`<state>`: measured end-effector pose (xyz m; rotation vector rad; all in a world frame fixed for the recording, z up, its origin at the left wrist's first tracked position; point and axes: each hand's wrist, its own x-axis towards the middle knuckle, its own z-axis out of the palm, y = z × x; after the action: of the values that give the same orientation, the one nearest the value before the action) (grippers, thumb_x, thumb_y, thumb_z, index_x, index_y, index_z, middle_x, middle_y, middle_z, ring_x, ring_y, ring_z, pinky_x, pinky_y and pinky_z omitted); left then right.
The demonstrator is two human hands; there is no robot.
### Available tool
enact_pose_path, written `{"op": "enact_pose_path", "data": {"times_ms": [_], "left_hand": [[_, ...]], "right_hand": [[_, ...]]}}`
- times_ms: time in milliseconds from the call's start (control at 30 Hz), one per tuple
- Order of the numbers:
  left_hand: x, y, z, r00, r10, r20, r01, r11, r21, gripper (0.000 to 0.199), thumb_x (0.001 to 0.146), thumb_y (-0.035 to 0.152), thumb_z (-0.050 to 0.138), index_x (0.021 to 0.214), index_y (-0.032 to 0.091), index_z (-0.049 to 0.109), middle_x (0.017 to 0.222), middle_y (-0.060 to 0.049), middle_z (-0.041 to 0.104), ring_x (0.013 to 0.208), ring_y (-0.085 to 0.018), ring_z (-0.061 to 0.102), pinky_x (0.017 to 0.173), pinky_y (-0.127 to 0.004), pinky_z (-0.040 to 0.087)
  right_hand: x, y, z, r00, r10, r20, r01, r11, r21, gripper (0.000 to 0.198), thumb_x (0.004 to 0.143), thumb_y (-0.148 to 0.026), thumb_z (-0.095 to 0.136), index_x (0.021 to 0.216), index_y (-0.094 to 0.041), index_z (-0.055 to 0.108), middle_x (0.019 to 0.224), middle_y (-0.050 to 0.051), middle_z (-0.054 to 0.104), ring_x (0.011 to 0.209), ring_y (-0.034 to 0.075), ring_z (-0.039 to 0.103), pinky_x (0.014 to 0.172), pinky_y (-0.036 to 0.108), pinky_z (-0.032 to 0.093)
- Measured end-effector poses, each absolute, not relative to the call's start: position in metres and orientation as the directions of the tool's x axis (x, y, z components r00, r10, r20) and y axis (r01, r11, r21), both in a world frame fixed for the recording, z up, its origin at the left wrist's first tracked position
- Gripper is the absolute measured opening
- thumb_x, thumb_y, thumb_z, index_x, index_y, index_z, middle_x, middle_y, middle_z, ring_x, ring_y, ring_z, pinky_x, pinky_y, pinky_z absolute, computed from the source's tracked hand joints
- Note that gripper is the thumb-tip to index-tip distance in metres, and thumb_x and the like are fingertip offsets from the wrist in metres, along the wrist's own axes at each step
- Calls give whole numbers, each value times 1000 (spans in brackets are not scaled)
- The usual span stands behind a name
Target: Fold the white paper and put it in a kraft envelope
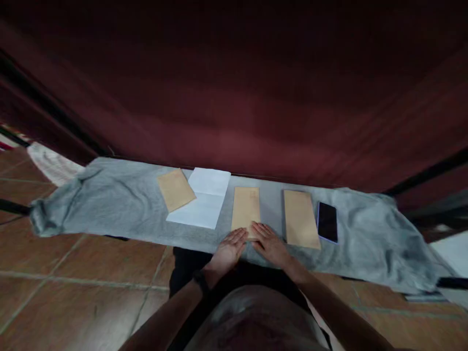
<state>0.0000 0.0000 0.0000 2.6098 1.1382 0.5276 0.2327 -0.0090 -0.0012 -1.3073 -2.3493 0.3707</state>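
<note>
A brown paper envelope (246,207) lies lengthwise in front of me on the grey cloth, with small faint print near its top right corner. My left hand (230,245) rests on its near left corner, fingers stretched out. From the other side, my right hand (269,243) lies on the near right corner with its fingers extended flat. The fingertips almost meet at the envelope's near edge, which they partly hide. To the right is a brown envelope stack (302,219). On the left, a creased white sheet (208,202) lies partly under another brown envelope (176,189).
A dark-screened phone (327,222) lies right of the stack. The rumpled grey cloth (120,200) covers a long narrow surface. A dark red panel (234,122) rises directly behind it. Tiled floor (87,302) shows below.
</note>
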Motion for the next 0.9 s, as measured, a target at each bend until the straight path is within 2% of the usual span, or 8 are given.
{"op": "enact_pose_path", "data": {"times_ms": [100,233,300,400,600,700,800,900], "left_hand": [[-6,4,5,552,798,244,681,-600,421,39,104,28,38,133,20,61,137,-8,64,130,-20,57,110,-41,47],[-3,10,10,427,862,274,718,-507,477,31,103,26,41,119,21,67,122,-7,70,117,-22,63,103,-40,52],[3,13,11,370,882,291,732,-469,493,27,102,23,42,112,21,68,115,-7,71,111,-22,64,99,-39,53],[11,14,11,335,896,290,764,-439,472,26,100,18,42,108,19,67,109,-8,70,104,-23,63,94,-39,52],[17,3,7,361,915,180,881,-398,257,33,95,12,47,123,20,63,119,-8,68,108,-27,60,94,-41,48],[10,0,8,369,917,151,883,-396,250,37,95,12,46,128,20,61,125,-9,66,109,-27,59,94,-40,48],[6,5,13,348,929,128,894,-370,253,38,96,12,42,128,18,62,122,-11,67,108,-26,61,95,-40,48],[18,17,15,388,910,142,879,-412,238,42,98,14,39,135,17,58,137,-12,61,124,-27,56,105,-43,44]], "right_hand": [[234,-7,-4,-406,875,263,733,484,-478,40,101,-23,46,139,-20,59,144,8,58,134,22,54,116,47,41],[232,-3,-6,-306,905,296,746,421,-516,33,100,-16,47,124,-23,69,133,5,67,124,21,62,110,44,48],[228,-4,-4,-274,912,305,779,397,-486,35,98,-12,49,124,-23,69,133,6,67,123,21,62,109,44,49],[212,-13,-2,-291,899,327,822,409,-396,40,96,-8,48,131,-20,65,140,8,62,131,23,56,114,46,44],[179,-41,-3,-390,875,288,827,470,-308,48,100,-27,50,147,-14,50,151,10,51,142,23,45,120,43,36],[191,-45,0,-410,873,265,835,476,-276,47,102,-28,46,148,-16,48,154,7,47,142,20,44,121,41,35],[208,-45,3,-426,867,259,836,487,-254,47,103,-26,43,149,-17,47,155,5,45,143,20,44,122,41,34],[216,-45,1,-428,864,266,839,489,-238,48,103,-28,44,150,-17,46,155,6,44,142,20,45,121,41,34]]}}
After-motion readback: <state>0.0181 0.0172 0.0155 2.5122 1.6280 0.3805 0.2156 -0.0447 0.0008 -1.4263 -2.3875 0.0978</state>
